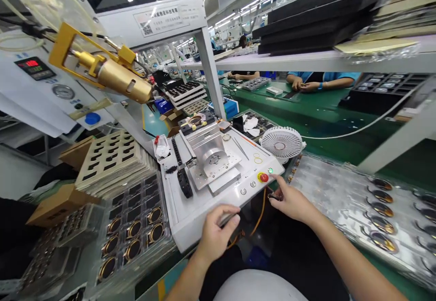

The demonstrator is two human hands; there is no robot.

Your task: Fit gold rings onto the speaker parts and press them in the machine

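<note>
A white machine console (190, 219) with a metal fixture (214, 158) on top stands in front of me. My left hand (216, 235) curls over the console's front edge, thumb on top, fingers bent. My right hand (289, 198) stretches its index finger toward the green button (270, 170) beside the red stop button (263, 177), while its other fingers pinch a small dark part (274, 196). A black strap-like part (184, 183) lies on the console's left side.
Trays of gold-ringed parts (134, 233) sit to the left, clear trays with similar parts (378, 214) to the right. A white fan (281, 142) stands behind the console. A yellow tool (112, 73) hangs above left. Other people's hands (308, 85) work across the green table.
</note>
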